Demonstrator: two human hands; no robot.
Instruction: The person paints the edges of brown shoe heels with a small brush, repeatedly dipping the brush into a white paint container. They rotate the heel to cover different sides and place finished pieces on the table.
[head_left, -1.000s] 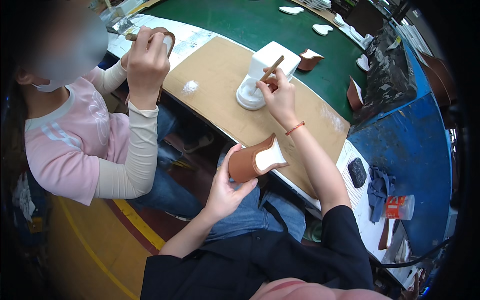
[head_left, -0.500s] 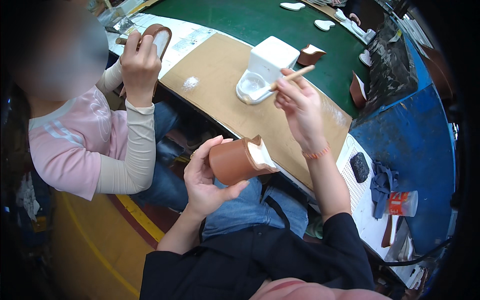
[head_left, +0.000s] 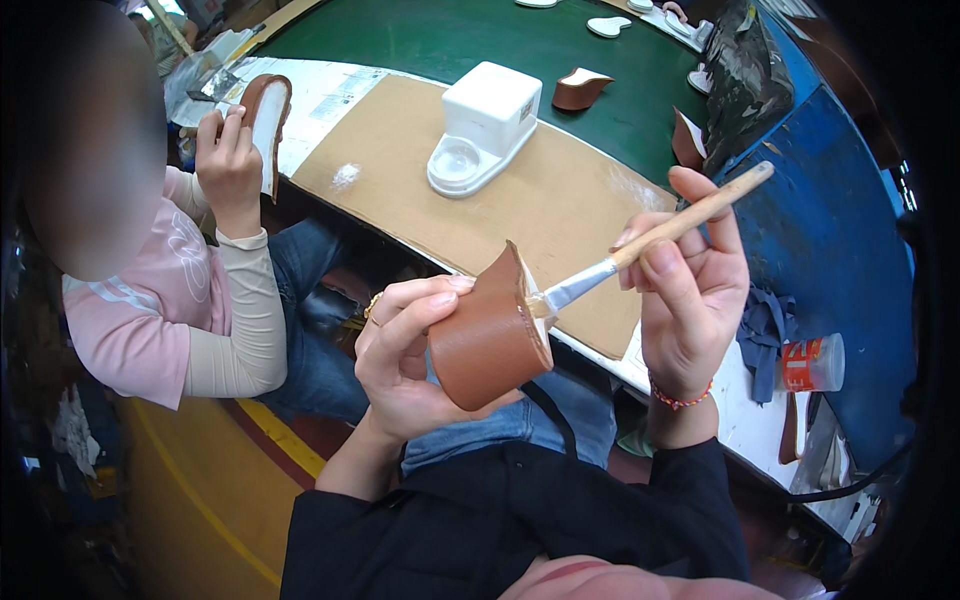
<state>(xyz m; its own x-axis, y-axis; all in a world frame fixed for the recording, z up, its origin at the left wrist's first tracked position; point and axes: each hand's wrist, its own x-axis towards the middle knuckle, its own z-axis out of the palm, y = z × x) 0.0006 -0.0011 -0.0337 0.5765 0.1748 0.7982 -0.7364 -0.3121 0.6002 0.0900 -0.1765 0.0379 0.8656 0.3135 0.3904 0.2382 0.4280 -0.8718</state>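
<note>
Right grip point(head_left: 697, 290) narrow around brush point(head_left: 692, 216)

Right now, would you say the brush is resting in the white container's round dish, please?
No, the right hand holds the brush, its tip at the edge of the brown curved piece.

Workshop, long green bench point(head_left: 400, 45), white cut pieces point(head_left: 609, 27), yellow floor stripe point(head_left: 284, 440)

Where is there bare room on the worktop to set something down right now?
The cardboard is bare between the white powder patch and white container and, but for a faint white smear, between container and right hand. The green surface is open behind the container. The worktop's right end is crowded: blue cloth, clear-and-red tub.
</note>
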